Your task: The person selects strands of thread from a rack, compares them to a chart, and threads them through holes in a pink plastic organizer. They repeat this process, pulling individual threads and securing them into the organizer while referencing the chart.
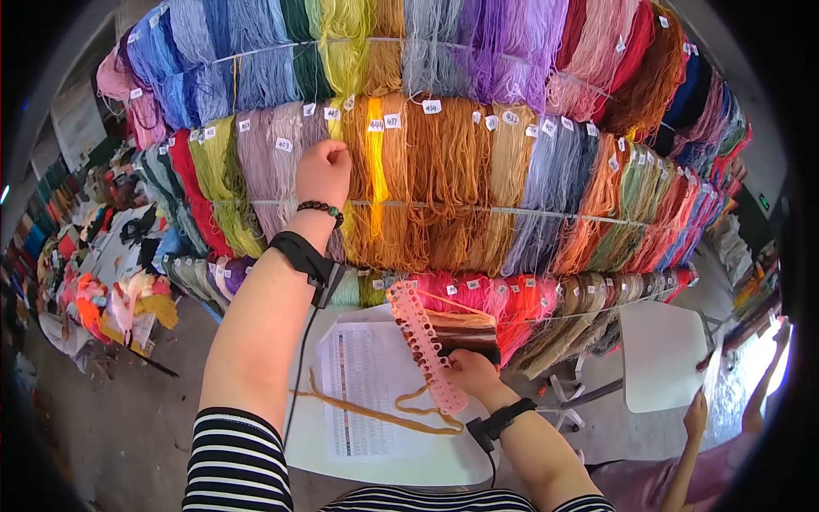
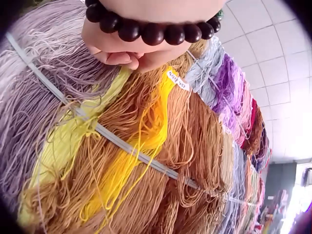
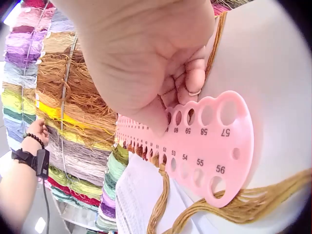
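Note:
My left hand (image 1: 324, 175) is raised to the middle row of hanging thread, its fingers curled on a yellow-green skein (image 2: 61, 156). That skein runs down from the fingertips in the left wrist view. Beside it hangs a bright yellow skein (image 1: 375, 171) with a paper number tag (image 2: 178, 79). Low over the table, my right hand (image 1: 472, 373) grips a pink thread organizer card (image 3: 209, 146) with numbered holes along both edges. Brown and dark threads (image 1: 461, 328) trail from its holes. A tan thread bundle (image 3: 161, 200) is looped through a hole near number 52.
A printed chart (image 1: 363, 384) lies on the white table (image 1: 426, 465), with loose tan thread (image 1: 358, 405) across it. Tagged skeins hang in several rows ahead. A white chair (image 1: 664, 354) stands at right, near another person's arm (image 1: 695, 427). Colourful thread heaps (image 1: 128, 303) lie at left.

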`<state>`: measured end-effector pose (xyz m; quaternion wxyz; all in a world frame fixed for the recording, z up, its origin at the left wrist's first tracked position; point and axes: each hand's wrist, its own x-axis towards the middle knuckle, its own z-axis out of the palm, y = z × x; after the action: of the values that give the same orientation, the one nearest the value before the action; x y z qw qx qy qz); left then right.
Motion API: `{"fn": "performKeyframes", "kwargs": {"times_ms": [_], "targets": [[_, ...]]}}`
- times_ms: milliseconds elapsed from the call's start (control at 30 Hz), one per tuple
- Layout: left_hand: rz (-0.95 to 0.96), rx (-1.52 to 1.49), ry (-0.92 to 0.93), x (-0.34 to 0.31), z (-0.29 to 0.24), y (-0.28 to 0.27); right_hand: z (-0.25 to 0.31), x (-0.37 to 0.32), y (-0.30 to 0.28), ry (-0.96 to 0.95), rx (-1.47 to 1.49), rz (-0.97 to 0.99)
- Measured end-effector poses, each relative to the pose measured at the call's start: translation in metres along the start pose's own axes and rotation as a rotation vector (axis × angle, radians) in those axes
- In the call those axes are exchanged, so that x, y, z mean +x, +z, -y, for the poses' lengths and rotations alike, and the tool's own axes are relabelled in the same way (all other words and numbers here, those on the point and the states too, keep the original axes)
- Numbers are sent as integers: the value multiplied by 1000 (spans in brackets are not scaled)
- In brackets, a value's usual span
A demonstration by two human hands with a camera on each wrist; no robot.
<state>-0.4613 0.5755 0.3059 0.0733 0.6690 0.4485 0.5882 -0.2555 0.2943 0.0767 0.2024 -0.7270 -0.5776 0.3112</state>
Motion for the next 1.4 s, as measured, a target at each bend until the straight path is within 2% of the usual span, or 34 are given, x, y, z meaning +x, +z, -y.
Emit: {"fn": "performKeyframes", "kwargs": {"times_ms": [133, 233, 333, 467, 567, 667, 700, 800, 933, 1067, 1267, 1300, 1400], "targets": [[30, 2, 122, 6, -1, 3, 2, -3, 1, 8, -16, -6], [10, 41, 116, 13, -8, 5, -9, 1, 11, -50, 9, -100], [79, 113, 103, 20, -7, 5, -10, 3, 12, -59, -15, -93], [63, 130, 123, 25, 3, 10, -2, -3, 6, -25, -10, -60], [153, -72, -7, 22, 3, 3, -6, -1, 8, -51, 7, -93], [127, -357, -28, 17, 16, 2, -9, 0, 9, -66, 19, -101], [130, -366, 14, 16, 16, -2, -9, 0, 9, -70, 16, -101], [216, -381, -50, 13, 11, -9, -10, 1, 10, -81, 9, -101], [101, -35, 180, 18, 0, -4, -10, 2, 9, -78, 13, -101], [103, 91, 150, 21, -5, 7, -10, 2, 8, -85, 5, -98], [129, -70, 36, 20, 3, 1, -11, 1, 9, -85, 21, -101], [72, -146, 49, 16, 4, -1, -9, 0, 8, -78, 23, -99], [132, -212, -24, 10, 5, -16, -7, -2, 7, -73, 18, -101]]}}
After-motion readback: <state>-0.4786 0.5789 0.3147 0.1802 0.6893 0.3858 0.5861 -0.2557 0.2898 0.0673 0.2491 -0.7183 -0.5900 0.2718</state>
